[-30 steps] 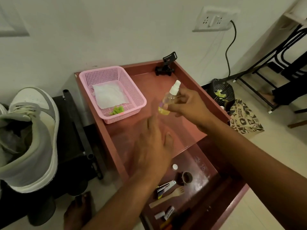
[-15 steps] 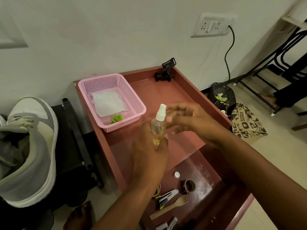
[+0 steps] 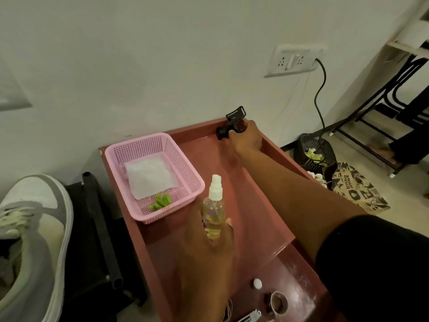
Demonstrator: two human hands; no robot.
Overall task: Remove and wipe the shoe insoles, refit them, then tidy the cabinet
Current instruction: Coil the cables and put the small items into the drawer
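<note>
Against the white wall, a reddish-brown cabinet (image 3: pixel 253 187) is seen from above, its raised-edged top serving as the bench. At far left, a grey-and-white shoe (image 3: pixel 34 242) is propped on a black rack (image 3: pixel 102 228); no insole can be made out. On the bench's left rear, a pink basket (image 3: pixel 185 180) is set, holding a white wipe (image 3: pixel 151 177) and a small green item (image 3: pixel 161 201). At lower centre, the left hand (image 3: pixel 206 247) is curled round a clear spray bottle (image 3: pixel 213 214) of yellowish liquid, held upright just beside the basket. At the rear right corner, the right hand (image 3: pixel 247 138) is closed on a black clamp mount (image 3: pixel 229 126). On the lower near shelf, a tape roll (image 3: pixel 277 303) and a white cap (image 3: pixel 257 284) are laid apart.
</note>
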